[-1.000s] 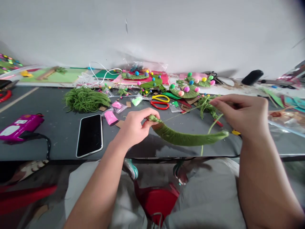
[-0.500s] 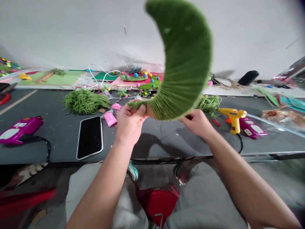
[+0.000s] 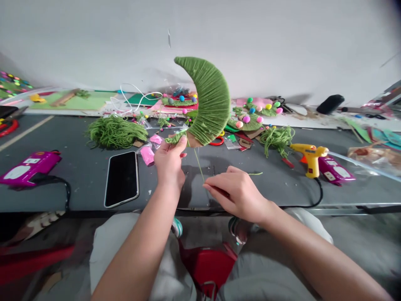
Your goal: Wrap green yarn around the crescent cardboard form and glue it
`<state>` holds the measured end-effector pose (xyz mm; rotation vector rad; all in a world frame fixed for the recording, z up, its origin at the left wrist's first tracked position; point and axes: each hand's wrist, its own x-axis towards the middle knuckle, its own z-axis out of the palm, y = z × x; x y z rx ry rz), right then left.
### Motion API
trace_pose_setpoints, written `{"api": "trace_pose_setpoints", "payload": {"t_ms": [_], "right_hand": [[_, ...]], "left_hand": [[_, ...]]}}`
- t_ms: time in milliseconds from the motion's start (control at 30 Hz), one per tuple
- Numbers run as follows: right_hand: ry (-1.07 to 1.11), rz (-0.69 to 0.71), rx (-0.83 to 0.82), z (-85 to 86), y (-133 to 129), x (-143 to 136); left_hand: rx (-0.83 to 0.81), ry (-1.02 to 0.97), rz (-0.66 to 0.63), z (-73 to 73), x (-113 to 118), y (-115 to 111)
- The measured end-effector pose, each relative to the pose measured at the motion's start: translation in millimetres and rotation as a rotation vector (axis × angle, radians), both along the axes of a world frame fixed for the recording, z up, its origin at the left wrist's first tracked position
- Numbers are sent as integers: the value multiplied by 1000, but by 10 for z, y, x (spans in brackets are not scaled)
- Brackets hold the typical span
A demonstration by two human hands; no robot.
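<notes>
A crescent wrapped in green yarn [image 3: 213, 100] stands upright above the table, its upper tip pointing left. My left hand [image 3: 171, 161] grips its lower end, where a short stretch of brown cardboard [image 3: 192, 140] shows between wrapped parts. From that bare stretch a thin green yarn strand [image 3: 199, 164] runs down and right to my right hand [image 3: 238, 192], which pinches it between thumb and forefinger. The strand looks taut. A loose yarn end sticks out on the far side of my right hand.
Green yarn bundles [image 3: 115, 131] lie at left and right [image 3: 277, 140]. A phone [image 3: 122, 179] is near the front edge. A yellow glue gun [image 3: 310, 156] and purple devices [image 3: 33, 167] flank the hands. Red-handled scissors [image 3: 216, 141] and pompom-covered pieces [image 3: 247, 122] lie behind.
The crescent has moved down, left and farther from the camera. My right hand has come away from beside it, down toward the table's front edge, drawing out the strand.
</notes>
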<state>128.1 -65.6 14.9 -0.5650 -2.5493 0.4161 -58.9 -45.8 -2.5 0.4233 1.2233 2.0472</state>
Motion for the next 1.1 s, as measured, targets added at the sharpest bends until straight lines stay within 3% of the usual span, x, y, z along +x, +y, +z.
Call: {"api": "trace_pose_setpoints", "payload": {"t_ms": [233,533,700,800,967,1100], "right_hand": [[-57,46,33,-18,-74,-47],[-81,107,34,-71,-114,-62],[-135,134,32,105,-104,69],[21,-42,115,260,-38,203],[210,-524,334,412,221,444],[231,-706,306,514,381,644]], "left_hand": [[55,-96,-104,-13,11,-6],[65,60,-100,-149,132,18],[84,513,-71,-180,124,7],[30,785,-132,-141,113,-39],[-72,1044,-422,-23,106,-160],[-95,1185,-516,72,59,-228]]}}
